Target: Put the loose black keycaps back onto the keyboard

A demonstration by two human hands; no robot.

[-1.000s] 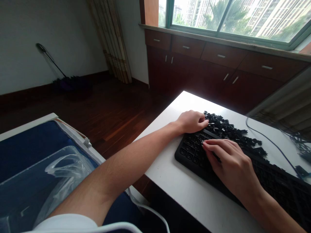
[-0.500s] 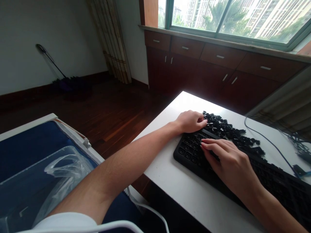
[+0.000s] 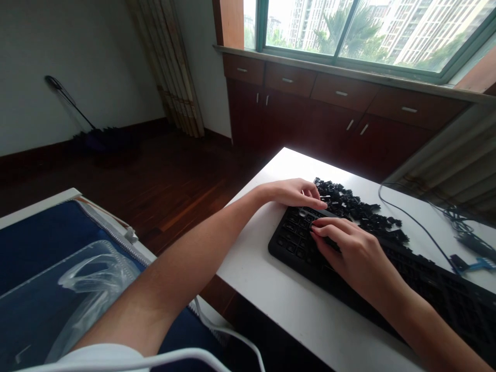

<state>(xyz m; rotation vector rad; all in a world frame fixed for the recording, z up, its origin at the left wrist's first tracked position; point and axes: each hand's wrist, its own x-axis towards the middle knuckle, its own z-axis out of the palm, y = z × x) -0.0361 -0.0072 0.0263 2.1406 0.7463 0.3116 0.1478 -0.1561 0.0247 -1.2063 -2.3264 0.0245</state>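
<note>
A black keyboard (image 3: 289, 240) lies at an angle on the white table, bare key sockets showing at its left end. My right hand (image 3: 351, 243) rests over it with thumb and forefinger pinched together at the sockets; anything between the fingertips is hidden. Along the keyboard's far side runs a heap of loose black keycaps (image 3: 349, 204). At the heap's left end is my left hand (image 3: 296, 192), its thumb stretched over the keyboard's far edge and apart from the bent fingers. Nothing shows in its grasp.
The white table (image 3: 267, 294) carries a black cable (image 3: 416, 214) and a small blue item (image 3: 480, 264) on the right. Clear plastic (image 3: 96, 274) lies on a dark blue surface at left. A white cord (image 3: 232, 330) crosses below my left arm. Cabinets (image 3: 294, 111) stand beyond.
My left hand's thumb has stretched out and its fingers have loosened at the keycap heap. My right hand stays pinched over the sockets. The whole view has shifted slightly.
</note>
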